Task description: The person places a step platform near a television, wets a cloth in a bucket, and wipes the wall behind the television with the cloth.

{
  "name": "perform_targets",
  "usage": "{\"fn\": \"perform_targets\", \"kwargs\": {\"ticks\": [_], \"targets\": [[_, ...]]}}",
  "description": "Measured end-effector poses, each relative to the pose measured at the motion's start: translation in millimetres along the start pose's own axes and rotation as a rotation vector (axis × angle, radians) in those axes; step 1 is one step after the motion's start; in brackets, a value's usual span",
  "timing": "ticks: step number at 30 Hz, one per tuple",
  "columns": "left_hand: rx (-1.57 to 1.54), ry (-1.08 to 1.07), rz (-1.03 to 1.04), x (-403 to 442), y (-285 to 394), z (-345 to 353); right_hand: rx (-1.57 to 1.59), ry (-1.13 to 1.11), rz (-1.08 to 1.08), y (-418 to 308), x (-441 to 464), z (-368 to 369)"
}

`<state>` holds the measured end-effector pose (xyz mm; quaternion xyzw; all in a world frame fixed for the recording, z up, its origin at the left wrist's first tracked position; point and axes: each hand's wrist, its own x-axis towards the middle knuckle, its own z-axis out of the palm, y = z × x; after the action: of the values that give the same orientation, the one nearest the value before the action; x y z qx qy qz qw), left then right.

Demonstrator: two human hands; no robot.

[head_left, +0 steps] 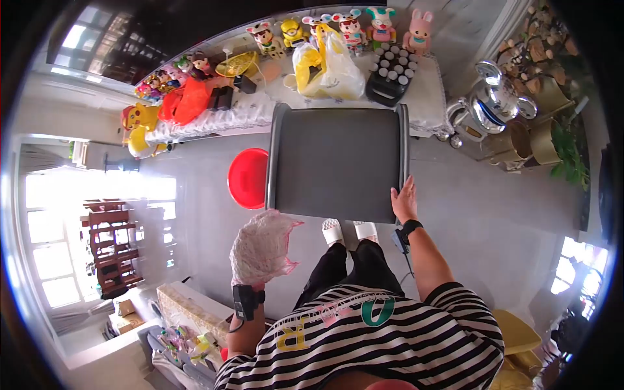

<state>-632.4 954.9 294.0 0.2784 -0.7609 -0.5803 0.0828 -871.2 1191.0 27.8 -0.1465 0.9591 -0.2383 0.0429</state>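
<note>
Now, right hand [405, 200] open against gray panel [335, 162]

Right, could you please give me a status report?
Right hand open against dark-grey rectangular stand. Left hand mostly hidden by crumpled pink-and-white cloth. Round red plastic basin close on stand's left.

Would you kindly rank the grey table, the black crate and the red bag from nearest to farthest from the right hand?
1. Grey table: at the right hand.
2. Black crate: ahead, beyond the table.
3. Red bag: far ahead, left.
</note>
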Motion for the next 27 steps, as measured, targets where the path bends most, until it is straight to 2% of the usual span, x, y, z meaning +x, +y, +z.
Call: {"fn": "perform_targets", "kwargs": {"ticks": [3,5,7,9,12,13,16,20,21,22,23,27], "targets": [[0.177,0.019,-0.001,-8.0,1.7,-1.0,0.045,0.007,0.007,2.9,-1.8,-2.3],[0.818,-0.023,0.202,-5.7,22.8,5.7,0.062,-0.002,0.019,-2.6,1.5,-8.6],[0.791,0.058,0.154,-10.2,23.0,9.4,0.078,-0.022,0.035,-1.9,0.9,-8.1],[0.768,0.135,0.104,-17.7,26.9,12.9,0.062,0.063,0.02,-0.6,-0.6,-2.0],[0.963,0.072,0.239,6.3,137.5,47.3,0.08,0.038,0.034,-3.7,0.8,-6.3],[1.025,0.055,0.295,9.9,152.3,53.8,0.077,0.057,0.02,-4.0,0.8,-7.3],[0.99,0.122,0.323,1.4,153.6,33.6,0.059,0.093,0.012,-3.0,-0.4,-3.9],[1.13,0.136,0.423,-3.1,197.0,32.7,0.079,0.046,0.029,-4.0,0.9,-9.7],[1.153,0.173,0.367,-6.5,202.5,26.8,0.091,0.041,0.032,-4.0,0.9,-10.6],[1.196,0.172,0.43,-9.1,214.2,20.5,0.099,0.031,0.032,-3.2,0.2,-9.8],[1.103,0.248,0.433,-6.0,219.2,17.0,0.092,0.063,0.004,-1.3,-0.4,-7.4],[1.078,0.36,0.51,7.4,220.9,-11.8,0.073,0.047,-0.001,1.8,-5.2,-2.7]]}}
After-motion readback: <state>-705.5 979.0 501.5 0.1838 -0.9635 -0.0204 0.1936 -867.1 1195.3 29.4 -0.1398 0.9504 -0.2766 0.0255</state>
